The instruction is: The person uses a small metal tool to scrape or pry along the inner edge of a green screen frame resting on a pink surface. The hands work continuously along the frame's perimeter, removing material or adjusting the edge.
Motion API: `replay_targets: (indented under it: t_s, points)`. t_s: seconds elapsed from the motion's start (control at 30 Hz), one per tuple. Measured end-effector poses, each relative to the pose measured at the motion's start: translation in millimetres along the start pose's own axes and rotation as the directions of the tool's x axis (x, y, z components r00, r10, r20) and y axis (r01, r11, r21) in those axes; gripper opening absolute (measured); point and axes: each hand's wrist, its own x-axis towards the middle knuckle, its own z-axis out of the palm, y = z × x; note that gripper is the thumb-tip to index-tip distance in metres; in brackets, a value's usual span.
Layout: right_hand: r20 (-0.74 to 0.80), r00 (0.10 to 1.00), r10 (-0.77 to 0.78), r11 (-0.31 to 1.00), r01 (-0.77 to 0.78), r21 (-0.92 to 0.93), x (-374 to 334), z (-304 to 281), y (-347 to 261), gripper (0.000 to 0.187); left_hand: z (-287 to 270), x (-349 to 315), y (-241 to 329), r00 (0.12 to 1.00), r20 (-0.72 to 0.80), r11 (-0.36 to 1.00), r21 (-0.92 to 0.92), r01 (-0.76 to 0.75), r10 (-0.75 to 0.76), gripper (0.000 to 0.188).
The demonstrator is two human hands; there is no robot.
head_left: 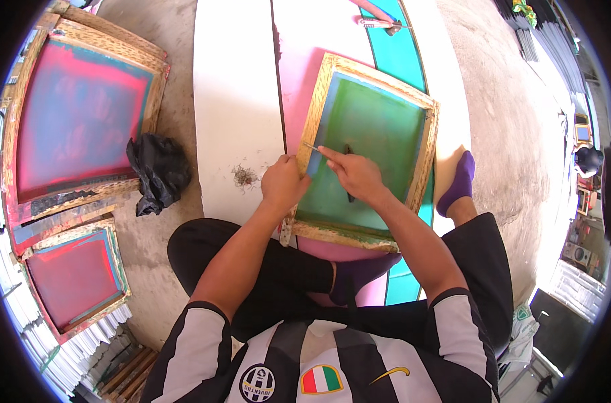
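Observation:
A wooden screen-printing frame (416,164) with green mesh (376,111) lies tilted in front of my crossed legs. My left hand (284,181) is closed around its left rail. My right hand (356,176) grips a slim metal-shafted tool (310,146), which looks like a screwdriver; its tip meets that same rail just above my left hand. Most of its handle is hidden by my fingers. A dark narrow object (350,197) shows on the mesh partly beneath my right hand; its kind is unclear. Left of the frame, a small heap of thin bits like pulled staples (245,176) lies on the white board.
Boards in white, pink and teal (238,80) lie beneath the frame. Hand tools (379,24) rest at the far end. To the left stand a large pink-stained screen frame (84,114), a smaller red one (73,279) and a black plastic bag (159,171). My purple-socked foot (459,185) is on the right.

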Motion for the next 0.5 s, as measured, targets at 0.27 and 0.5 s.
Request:
replay_targets:
  t_s: [0.27,0.5]
  points:
    - [0.402,0.762,0.507,0.684,-0.64,0.351,21.4,-39.4,-46.5,0.041,-8.6,3.6,3.0,0.998,0.056,0.999,0.021,0.027,-0.028,0.036]
    - [0.059,0.95,0.307,0.927,-0.284,-0.247,-21.0,-25.9,-58.6,0.038,-4.8,2.0,3.8,0.998,0.054,0.999,0.02,0.037,-0.038,0.038]
